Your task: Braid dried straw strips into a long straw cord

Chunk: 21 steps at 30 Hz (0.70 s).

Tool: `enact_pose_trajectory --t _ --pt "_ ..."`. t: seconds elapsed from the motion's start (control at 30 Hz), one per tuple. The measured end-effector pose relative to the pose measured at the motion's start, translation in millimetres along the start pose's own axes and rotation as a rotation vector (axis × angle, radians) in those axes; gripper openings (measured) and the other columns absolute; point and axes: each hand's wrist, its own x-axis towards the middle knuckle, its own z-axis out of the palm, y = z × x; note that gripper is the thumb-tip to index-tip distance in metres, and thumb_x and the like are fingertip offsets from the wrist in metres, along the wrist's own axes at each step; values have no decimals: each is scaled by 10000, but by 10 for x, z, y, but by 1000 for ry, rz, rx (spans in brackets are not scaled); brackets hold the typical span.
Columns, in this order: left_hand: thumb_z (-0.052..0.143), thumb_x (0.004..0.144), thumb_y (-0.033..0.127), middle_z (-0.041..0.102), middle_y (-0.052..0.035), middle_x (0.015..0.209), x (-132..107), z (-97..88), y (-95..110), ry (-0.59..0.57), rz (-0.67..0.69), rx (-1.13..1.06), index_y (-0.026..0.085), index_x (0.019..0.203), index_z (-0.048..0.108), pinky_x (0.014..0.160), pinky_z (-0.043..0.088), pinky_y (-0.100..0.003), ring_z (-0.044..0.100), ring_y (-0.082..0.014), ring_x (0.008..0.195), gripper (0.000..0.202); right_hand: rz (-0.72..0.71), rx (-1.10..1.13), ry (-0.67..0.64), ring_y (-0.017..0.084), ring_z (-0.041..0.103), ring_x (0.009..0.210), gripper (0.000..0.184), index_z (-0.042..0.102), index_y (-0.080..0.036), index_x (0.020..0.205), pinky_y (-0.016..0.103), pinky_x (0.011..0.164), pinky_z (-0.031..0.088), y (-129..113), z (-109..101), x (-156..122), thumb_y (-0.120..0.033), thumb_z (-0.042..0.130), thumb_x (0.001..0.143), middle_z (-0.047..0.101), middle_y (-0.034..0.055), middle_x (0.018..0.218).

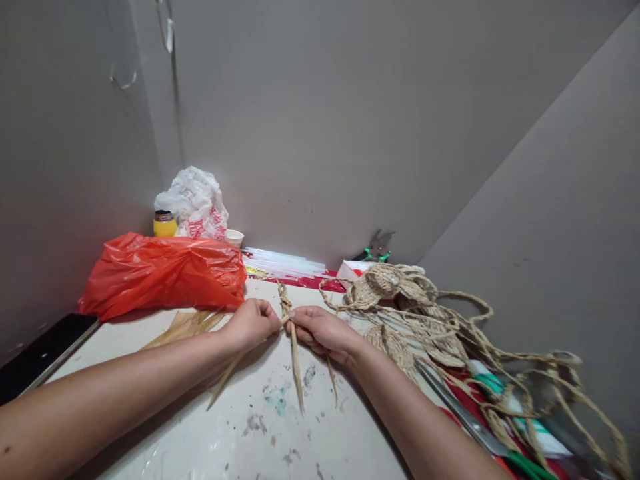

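A short braid (285, 300) of tan plant fibre lies at the middle of the white table, with loose flat strands fanning out from its near end. My left hand (254, 324) pinches one strand beside the braid, and that strand's tail slants down to the left. From the right, my right hand (323, 331) grips the braid's near end between thumb and fingers. One strand (297, 370) hangs toward me between the hands, and a thinner one (332, 381) pokes out below the right hand. The exact crossing under my fingertips is hidden.
Flat dry strips (183, 327) lie left, near a red plastic bag (165, 273) and a phone (47, 350). Coiled braided cord (425, 313) heaps at the right, above scissors (470, 420). Glue sticks (287, 263) and pruning shears (377, 248) sit by the wall.
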Motion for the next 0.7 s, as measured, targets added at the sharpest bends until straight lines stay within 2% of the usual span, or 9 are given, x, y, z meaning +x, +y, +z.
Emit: enact_pose_trajectory --t 0.13,0.27,0.37,0.5,0.7 --pt "559 696 121 584 -2 497 24 46 -45 -102 -103 -217 160 625 455 499 454 -208 556 -95 468 132 -15 20 -7 30 151 300 244 483 -182 655 177 290 89 33 -23 23 -385 497 790 335 -109 394" --pt "579 685 107 581 17 500 23 32 -11 -143 -130 -297 173 729 443 392 392 -173 516 -87 407 158 -23 45 -8 34 159 301 250 507 -183 699 178 288 100 79 -48 62 -416 510 789 343 -111 401" --pt "599 682 107 567 23 490 42 13 24 -168 -162 -293 156 750 477 397 405 -175 503 -77 404 147 -30 44 -16 34 156 307 265 517 -181 708 180 291 91 72 -44 55 -433 519 788 342 -109 403" --pt "606 699 130 547 12 453 74 1 38 -178 -203 -245 129 671 515 412 430 -187 498 -74 403 96 -19 24 -24 29 150 310 272 528 -174 716 175 291 92 39 -34 22 -434 520 793 335 -109 407" --pt "634 693 158 599 -23 526 108 -10 -5 -215 -191 -279 121 657 515 407 429 -192 541 -89 439 130 -33 -4 -23 29 164 304 276 507 -179 707 166 283 101 51 -37 31 -436 519 808 333 -110 404"
